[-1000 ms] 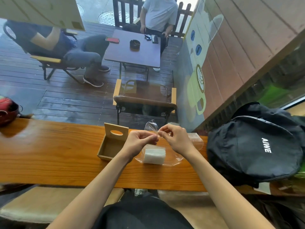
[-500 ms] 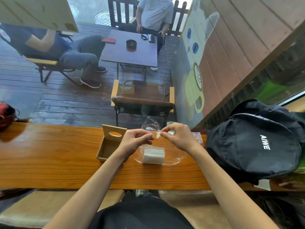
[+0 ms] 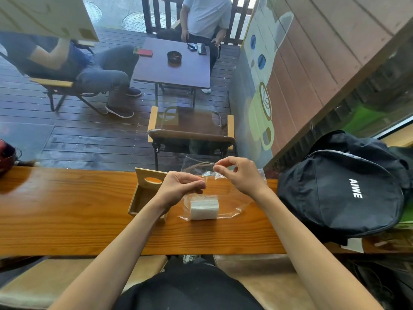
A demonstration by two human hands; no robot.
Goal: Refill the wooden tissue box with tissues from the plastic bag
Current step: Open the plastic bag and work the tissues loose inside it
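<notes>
Hands: left grip (image 3: pixel 178 189) and right grip (image 3: pixel 240 175) pinch plastic bag (image 3: pixel 225 204) mouth, beside wooden tissue box (image 3: pixel 143 195).

The counter (image 3: pixel 67 209) across the middle of the frame is varnished wood, glossy, with a plain grain. The tissue box (image 3: pixel 143 193) at its centre is pale, matt, unvarnished wood. Right of it, the bag (image 3: pixel 225 211) is thin clear plastic, crinkled and shiny, with a soft white paper stack of tissues (image 3: pixel 204 209) inside. At the right, the backpack (image 3: pixel 344 189) is matt black cloth.
</notes>
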